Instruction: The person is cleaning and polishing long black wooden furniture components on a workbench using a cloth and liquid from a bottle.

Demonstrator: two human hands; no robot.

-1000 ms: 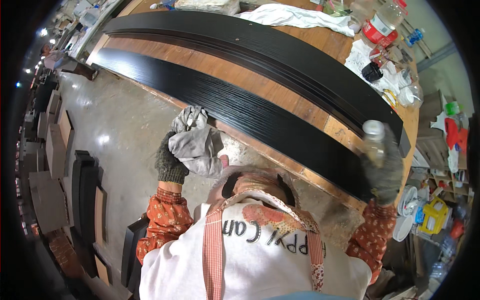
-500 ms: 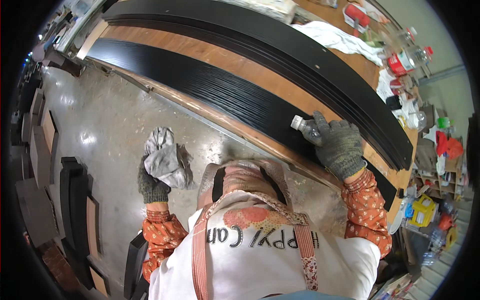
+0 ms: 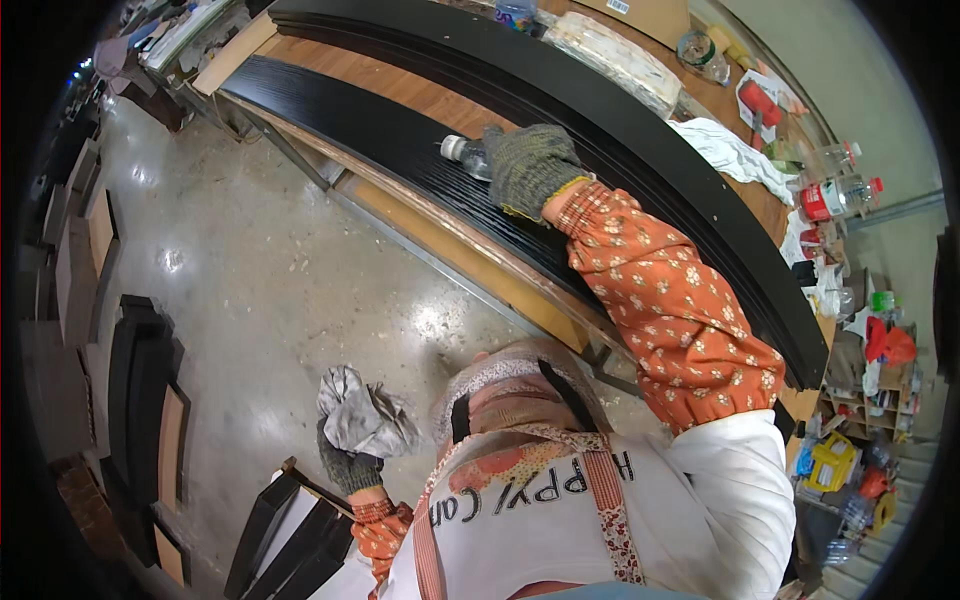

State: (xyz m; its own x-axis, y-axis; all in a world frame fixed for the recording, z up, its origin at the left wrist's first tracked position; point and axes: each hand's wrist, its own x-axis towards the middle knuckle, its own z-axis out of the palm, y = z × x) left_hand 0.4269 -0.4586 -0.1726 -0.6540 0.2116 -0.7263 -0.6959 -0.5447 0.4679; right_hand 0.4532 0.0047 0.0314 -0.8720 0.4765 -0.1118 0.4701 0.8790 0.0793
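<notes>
Clear plastic bottle (image 3: 466, 155) gripped in my right hand (image 3: 528, 168) over black panel (image 3: 420, 165); left hand (image 3: 348, 468) clutches grey rag (image 3: 362, 415) above concrete floor (image 3: 250, 270).

A long clear-plastic-wrapped package (image 3: 608, 62) lies at the bench's far edge, a white-labelled brown cardboard box (image 3: 650, 14) behind it, red-labelled clear bottles (image 3: 838, 197) standing farther right.

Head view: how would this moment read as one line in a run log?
right hand: holds clear bottle over black panel | left hand: grips grey rag at side | workbench
</notes>
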